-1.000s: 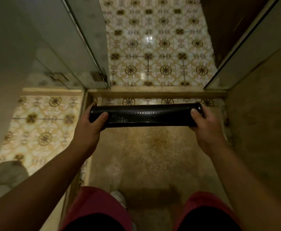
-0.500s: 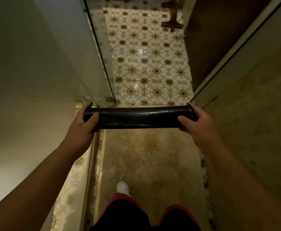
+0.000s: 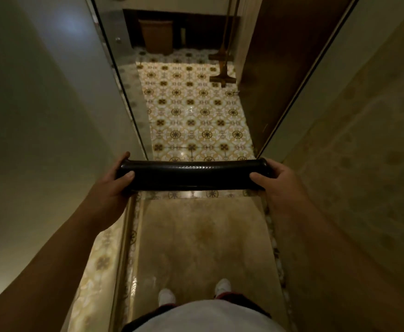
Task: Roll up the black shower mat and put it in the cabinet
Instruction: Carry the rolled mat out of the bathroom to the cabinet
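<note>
Black rubbery shower mat (image 3: 191,174), rolled into a tight glossy tube with a ribbed seam line along the top, held level in the air at about waist height, lying crosswise in front of the person. Left hand (image 3: 111,185) wraps the tube's left end, thumb on top of the roll, fingers curled around the far side and over the end. Right hand (image 3: 276,179) wraps the right end the same way, thumb lying on top, fingers curled around the end. Both arms stretched forward; the mat spans the whole gap between the two hands and touches nothing else.

Below the mat: mottled beige stone shower floor (image 3: 203,238), where the person's two feet in white shoes (image 3: 223,285) stand, dark red shorts and a white shirt at the bottom edge. A low step runs across just under the roll. Beyond it, a glossy patterned tile floor (image 3: 196,111) with brown and gold floral medallions. Clear glass shower panel (image 3: 121,87) stands on the left, plain pale wall further left. Dark brown wooden door (image 3: 275,75) on the right, textured beige wall beside it. At the far end, a brown woven basket (image 3: 156,35) sits in a dark recess, and two long-handled wooden floor tools (image 3: 222,77) lean near the door. Dim, yellowish light.
</note>
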